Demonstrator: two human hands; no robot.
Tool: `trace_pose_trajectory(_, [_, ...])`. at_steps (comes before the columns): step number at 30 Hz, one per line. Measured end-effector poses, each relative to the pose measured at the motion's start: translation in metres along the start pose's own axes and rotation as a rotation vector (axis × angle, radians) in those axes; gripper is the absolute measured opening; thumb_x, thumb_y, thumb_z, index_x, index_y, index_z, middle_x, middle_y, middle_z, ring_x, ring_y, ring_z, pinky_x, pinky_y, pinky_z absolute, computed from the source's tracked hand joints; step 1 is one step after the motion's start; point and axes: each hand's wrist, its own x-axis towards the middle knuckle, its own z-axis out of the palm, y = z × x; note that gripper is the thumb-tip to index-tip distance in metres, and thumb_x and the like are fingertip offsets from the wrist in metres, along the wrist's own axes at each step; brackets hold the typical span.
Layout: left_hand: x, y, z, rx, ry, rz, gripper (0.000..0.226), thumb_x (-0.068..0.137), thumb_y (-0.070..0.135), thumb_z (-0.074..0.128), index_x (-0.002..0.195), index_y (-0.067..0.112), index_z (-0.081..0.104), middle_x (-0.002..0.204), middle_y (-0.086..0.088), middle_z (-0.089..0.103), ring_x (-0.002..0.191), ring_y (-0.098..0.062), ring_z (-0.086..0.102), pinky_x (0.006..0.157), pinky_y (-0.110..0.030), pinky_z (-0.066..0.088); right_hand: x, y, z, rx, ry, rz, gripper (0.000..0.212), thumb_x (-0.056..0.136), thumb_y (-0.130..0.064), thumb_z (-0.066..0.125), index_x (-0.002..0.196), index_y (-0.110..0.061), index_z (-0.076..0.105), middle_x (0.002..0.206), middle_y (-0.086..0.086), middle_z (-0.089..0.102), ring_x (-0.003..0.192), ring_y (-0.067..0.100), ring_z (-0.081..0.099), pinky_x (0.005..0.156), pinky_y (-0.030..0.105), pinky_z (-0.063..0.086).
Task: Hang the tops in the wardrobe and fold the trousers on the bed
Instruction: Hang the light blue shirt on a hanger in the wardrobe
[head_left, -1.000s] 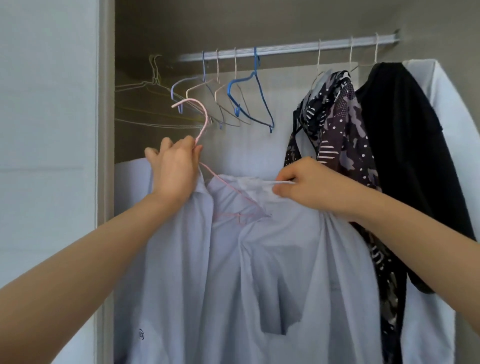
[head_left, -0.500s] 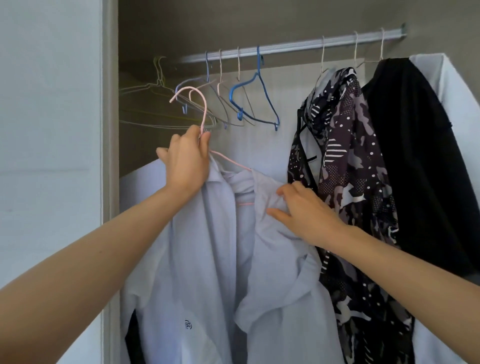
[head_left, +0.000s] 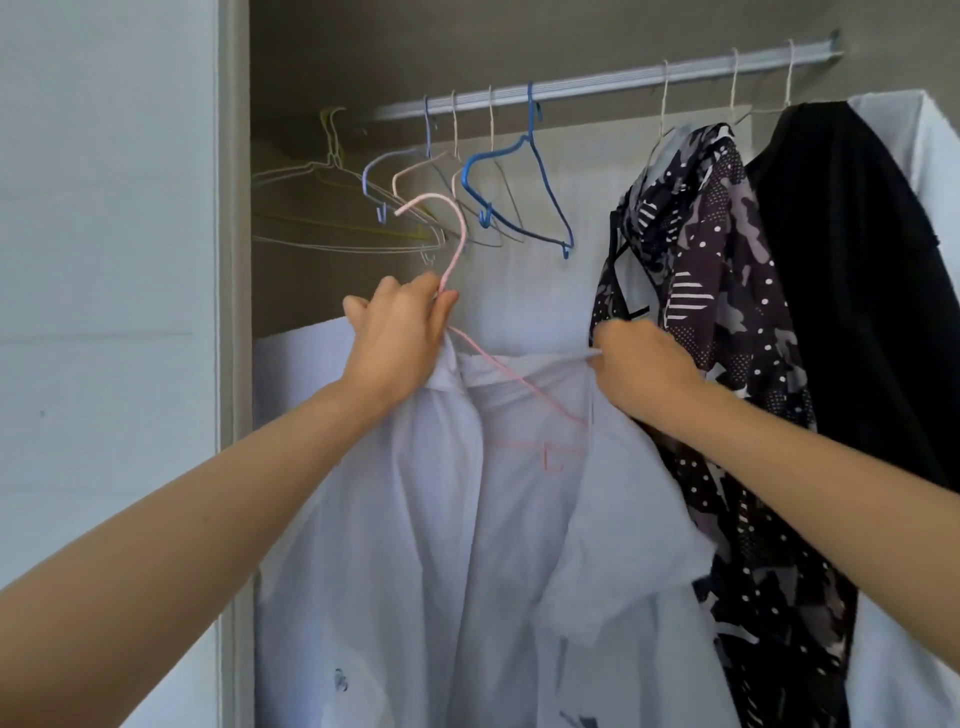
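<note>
In the head view, the left hand (head_left: 397, 332) gripped the pink hanger (head_left: 453, 234) at its neck, below the rail (head_left: 597, 85). The right hand (head_left: 636, 364) pinched the white shirt (head_left: 467, 545) at its shoulder. That shoulder was best seated fully over the hanger's arm before hooking up.

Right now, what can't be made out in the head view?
Head view:
- pink hanger, left shoulder: hidden under the left hand and white shirt collar.
- Shirt hem: cut off by bottom edge.
- dark print low on shirt: too small to read.
- white garment far right: cut by right edge.
</note>
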Motion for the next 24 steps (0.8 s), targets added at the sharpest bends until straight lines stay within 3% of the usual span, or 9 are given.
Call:
trace_pose_trajectory(3, [-0.01, 0.009, 0.008, -0.066, -0.119, 0.07, 0.028, 0.103, 0.035, 0.042, 0.077, 0.025, 0.043, 0.062, 0.011, 0.038, 0.09, -0.031, 0.05, 0.07, -0.035, 0.016, 0.022, -0.012, -0.009, 0.169, 0.006, -0.052, 0.012, 0.093, -0.004, 0.05, 0.084, 0.0, 0.055, 0.088, 0.018, 0.06, 0.082, 0.035, 0.062, 0.068, 0.037, 0.053])
trace_pose_trajectory(5, [-0.016, 0.016, 0.016, -0.084, -0.139, 0.083, 0.029, 0.103, 0.036, 0.043, 0.075, 0.024, 0.041, 0.06, 0.011, 0.037, 0.091, -0.03, 0.051, 0.069, -0.035, 0.016, 0.031, -0.03, -0.013, 0.424, -0.045, -0.071, 0.013, 0.095, -0.003, 0.048, 0.092, -0.001, 0.06, 0.088, 0.019, 0.063, 0.074, 0.033, 0.068, 0.063, 0.037, 0.058])
trace_pose_trajectory(8, [-0.021, 0.014, 0.02, -0.131, -0.096, -0.002, 0.033, 0.103, 0.034, 0.043, 0.071, 0.023, 0.039, 0.061, 0.009, 0.039, 0.083, -0.03, 0.047, 0.069, -0.035, 0.016, 0.028, -0.045, -0.008, 0.854, -0.292, -0.054, 0.018, 0.096, -0.016, 0.056, 0.114, -0.013, 0.054, 0.092, 0.015, 0.065, 0.069, 0.023, 0.07, 0.06, 0.031, 0.058])
trace_pose_trajectory(10, [-0.02, 0.004, 0.017, -0.184, -0.043, -0.128, 0.038, 0.102, 0.033, 0.044, 0.067, 0.024, 0.035, 0.062, 0.008, 0.041, 0.076, -0.028, 0.041, 0.072, -0.035, 0.02, 0.017, -0.043, 0.001, 0.779, -0.444, -0.15, 0.032, 0.095, -0.037, 0.058, 0.12, -0.018, 0.053, 0.103, 0.004, 0.064, 0.084, 0.011, 0.063, 0.068, 0.021, 0.05])
trace_pose_trajectory(12, [-0.016, -0.009, 0.012, -0.205, 0.012, -0.236, 0.039, 0.102, 0.033, 0.044, 0.065, 0.024, 0.034, 0.062, 0.006, 0.043, 0.074, -0.027, 0.039, 0.076, -0.036, 0.024, 0.007, -0.035, 0.012, 0.717, -0.485, -0.236, 0.038, 0.096, -0.048, 0.051, 0.11, -0.015, 0.063, 0.102, -0.002, 0.064, 0.087, 0.005, 0.056, 0.066, 0.014, 0.042])
trace_pose_trajectory(16, [-0.011, -0.024, 0.005, -0.224, 0.055, -0.357, 0.033, 0.103, 0.034, 0.043, 0.072, 0.02, 0.042, 0.065, 0.006, 0.047, 0.077, -0.027, 0.042, 0.082, -0.037, 0.025, -0.002, -0.014, 0.023, 0.593, -0.355, -0.361, 0.032, 0.097, -0.034, 0.054, 0.078, -0.009, 0.056, 0.067, 0.002, 0.047, 0.063, 0.013, 0.042, 0.057, 0.028, 0.033])
trace_pose_trajectory(21, [-0.009, -0.013, 0.009, -0.346, -0.128, -0.356, 0.039, 0.101, 0.032, 0.048, 0.066, 0.018, 0.037, 0.067, 0.002, 0.046, 0.093, -0.042, 0.055, 0.088, -0.044, 0.041, -0.004, -0.015, 0.023, 0.489, -0.253, -0.449, 0.035, 0.101, -0.025, 0.046, 0.069, -0.013, 0.043, 0.062, -0.002, 0.042, 0.057, 0.011, 0.037, 0.054, 0.024, 0.031])
trace_pose_trajectory(24, [-0.016, 0.007, 0.02, -0.403, -0.267, -0.242, 0.029, 0.092, 0.037, 0.064, 0.078, 0.018, 0.047, 0.076, 0.001, 0.053, 0.095, -0.036, 0.059, 0.088, -0.043, 0.042, 0.002, -0.025, 0.025, 0.431, -0.279, -0.445, 0.039, 0.102, -0.027, 0.043, 0.065, -0.017, 0.037, 0.063, -0.001, 0.043, 0.061, 0.014, 0.039, 0.059, 0.03, 0.03])
